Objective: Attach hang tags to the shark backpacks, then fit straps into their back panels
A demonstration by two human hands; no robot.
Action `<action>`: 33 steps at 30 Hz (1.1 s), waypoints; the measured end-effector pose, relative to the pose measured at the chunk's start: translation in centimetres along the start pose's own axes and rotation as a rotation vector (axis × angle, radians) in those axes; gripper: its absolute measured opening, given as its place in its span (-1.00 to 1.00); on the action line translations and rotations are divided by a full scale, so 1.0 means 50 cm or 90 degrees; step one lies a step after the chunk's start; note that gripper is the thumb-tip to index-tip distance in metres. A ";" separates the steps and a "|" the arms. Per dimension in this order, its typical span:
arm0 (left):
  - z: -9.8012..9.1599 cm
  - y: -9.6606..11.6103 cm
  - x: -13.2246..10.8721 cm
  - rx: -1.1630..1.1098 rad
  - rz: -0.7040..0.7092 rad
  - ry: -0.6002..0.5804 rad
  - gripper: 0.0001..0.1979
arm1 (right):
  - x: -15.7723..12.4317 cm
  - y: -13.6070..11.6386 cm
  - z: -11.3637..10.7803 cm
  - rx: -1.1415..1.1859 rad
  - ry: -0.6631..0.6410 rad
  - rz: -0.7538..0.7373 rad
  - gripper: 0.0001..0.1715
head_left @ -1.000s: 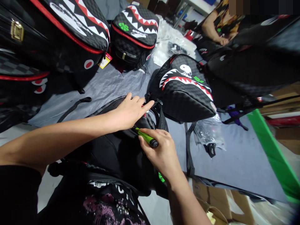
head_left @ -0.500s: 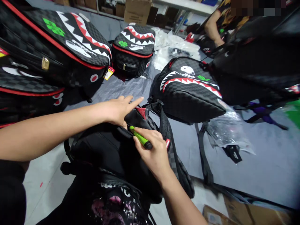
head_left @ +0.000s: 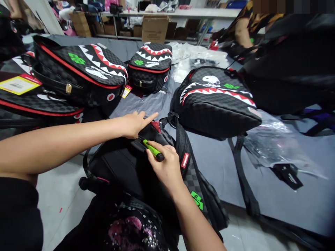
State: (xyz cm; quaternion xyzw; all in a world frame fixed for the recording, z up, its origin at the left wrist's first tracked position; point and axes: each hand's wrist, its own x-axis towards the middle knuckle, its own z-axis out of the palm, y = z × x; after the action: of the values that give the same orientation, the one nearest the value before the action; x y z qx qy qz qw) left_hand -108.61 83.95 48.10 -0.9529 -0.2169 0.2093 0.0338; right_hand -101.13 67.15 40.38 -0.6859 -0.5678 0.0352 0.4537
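Note:
A black backpack (head_left: 117, 164) lies across my lap against the table edge, its inner side facing me. My right hand (head_left: 166, 165) is closed around a slim tool with a green handle and black end (head_left: 154, 151). The tool's narrow tip meets the backpack near its seam, close to my left fingers; its exact kind is unclear. My left hand (head_left: 132, 124) presses and pinches the backpack's upper edge, some fingers stretched out toward the right. Beside my hands are a red glossy patch (head_left: 157, 126) and a shoulder strap (head_left: 183, 146) with a red label.
Shark-mouth backpacks stand around the grey table (head_left: 209, 164): one at right (head_left: 217, 101), one at left (head_left: 86, 69), a smaller one at centre (head_left: 150, 66). Clear plastic packaging (head_left: 280, 139) lies at right. Another person's arm (head_left: 243, 33) is at the back right.
My view has tilted up, showing more of the back shelves. The green-handled tool has shifted slightly left along the seam. Both hands keep their hold on the backpack and tool.

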 end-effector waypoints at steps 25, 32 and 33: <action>-0.003 -0.022 -0.010 -0.028 0.041 -0.009 0.10 | 0.002 -0.007 0.020 0.014 -0.002 0.016 -0.73; -0.006 -0.027 -0.016 -0.103 -0.018 -0.039 0.09 | 0.001 -0.008 0.012 0.000 -0.010 0.016 -0.73; -0.008 -0.027 -0.016 -0.113 -0.015 -0.048 0.09 | 0.002 -0.008 0.011 -0.001 -0.011 0.016 -0.73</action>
State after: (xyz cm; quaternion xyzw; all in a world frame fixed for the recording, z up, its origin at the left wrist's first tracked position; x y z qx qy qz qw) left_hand -109.66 84.84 49.01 -0.9409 -0.2472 0.2242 -0.0566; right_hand -101.71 67.52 40.36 -0.6927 -0.5633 0.0465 0.4480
